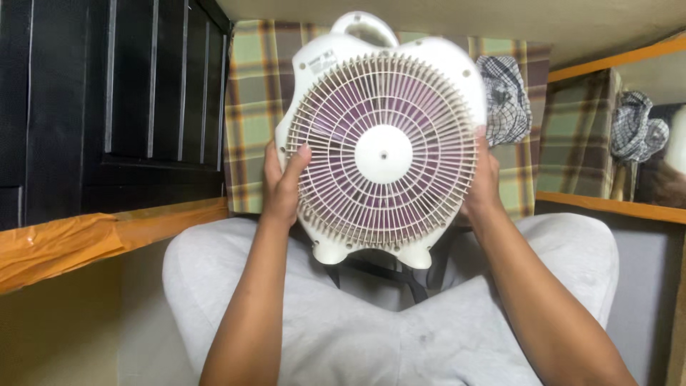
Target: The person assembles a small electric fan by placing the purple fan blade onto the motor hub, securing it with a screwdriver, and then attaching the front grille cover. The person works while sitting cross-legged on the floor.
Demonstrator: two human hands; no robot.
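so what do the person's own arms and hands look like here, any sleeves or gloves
Both forearms are bare to the bottom edge of the view, so no sleeves show. The left hand and right hand wear no gloves; no rings, watch or bands are visible. Below them are light grey trousers.

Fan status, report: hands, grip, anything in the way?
Left hand and right hand grip white fan by its sides. Grille faces camera, above lap. Nothing in the way.

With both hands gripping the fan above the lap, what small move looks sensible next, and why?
Probably lower the white fan onto the lap: the left hand and right hand only clasp its rim, so it hangs unsupported with its feet above the crossed legs.
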